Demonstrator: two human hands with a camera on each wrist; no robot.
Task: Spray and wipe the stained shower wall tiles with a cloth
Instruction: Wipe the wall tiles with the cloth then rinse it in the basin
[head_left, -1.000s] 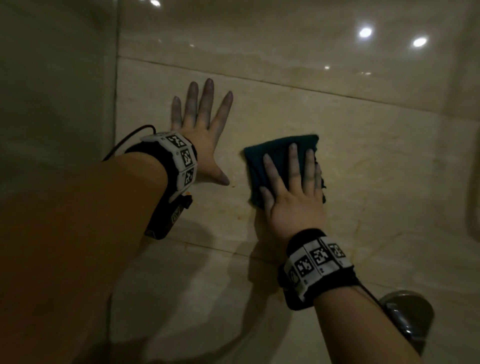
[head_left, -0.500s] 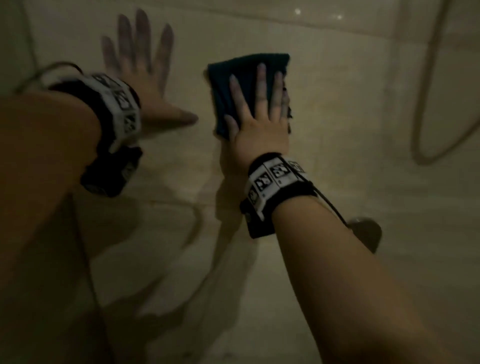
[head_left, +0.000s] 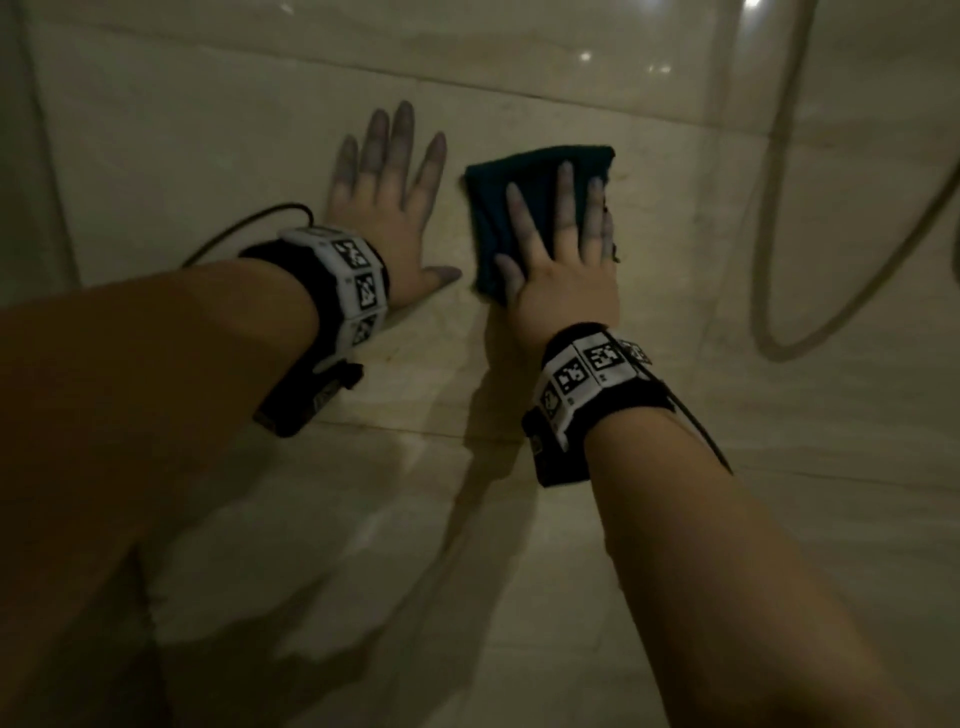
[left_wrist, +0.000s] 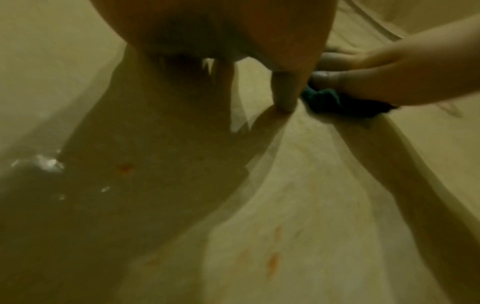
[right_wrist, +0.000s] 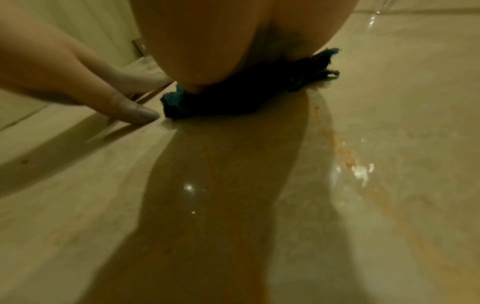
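A folded dark teal cloth (head_left: 519, 187) lies flat against the beige shower wall tiles (head_left: 208, 156). My right hand (head_left: 563, 244) presses it to the wall with straight fingers spread over it. My left hand (head_left: 387, 208) is flat on the tile just left of the cloth, its fingers straight and spread and its thumb pointing at the cloth. In the left wrist view the cloth (left_wrist: 327, 100) shows under my right hand (left_wrist: 376, 78), with orange stains (left_wrist: 272, 261) on the tile below. In the right wrist view the cloth (right_wrist: 233, 98) bunches under my palm, beside an orange streak (right_wrist: 342, 152).
A shower hose (head_left: 779, 208) loops down the wall at the right. A grout line (head_left: 415, 431) runs across below my wrists. The wall corner (head_left: 47, 156) stands at the far left. The tiles are glossy and reflect ceiling lights.
The camera view has shifted and both hands now sit lower in the picture. The right hand with the cloth has stayed next to the left hand on the wall.
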